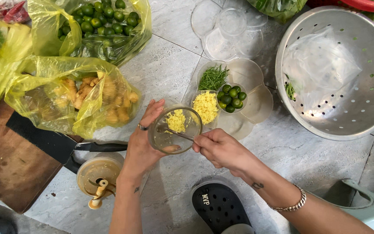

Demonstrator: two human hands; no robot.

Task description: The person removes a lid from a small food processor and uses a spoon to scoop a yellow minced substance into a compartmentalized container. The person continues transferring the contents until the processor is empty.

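My right hand (221,149) has its fingers pressed together, pinching the handle of a thin spoon (179,135) whose tip reaches into the clear cup (175,129). My left hand (143,138), ring on one finger, wraps its spread fingers round the far side of that cup and holds it tilted above the stone floor (161,69).

Inside the cup only a small clump of yellow minced ginger (176,120) clings to the wall; most of it, I judge, already lies as a yellow heap (206,106) in one lobe of the flower-shaped clear tray (256,106) just beyond. That tray also holds shredded green leaves (213,77) and small limes (232,98) in its middle. Two lobes are unfilled, and a second tray (230,30) nearer the far edge holds nothing.

To my left lie a bag of ginger root (87,97), a cleaver (66,145) on a wooden board (9,169), and a chopper lid (98,173).
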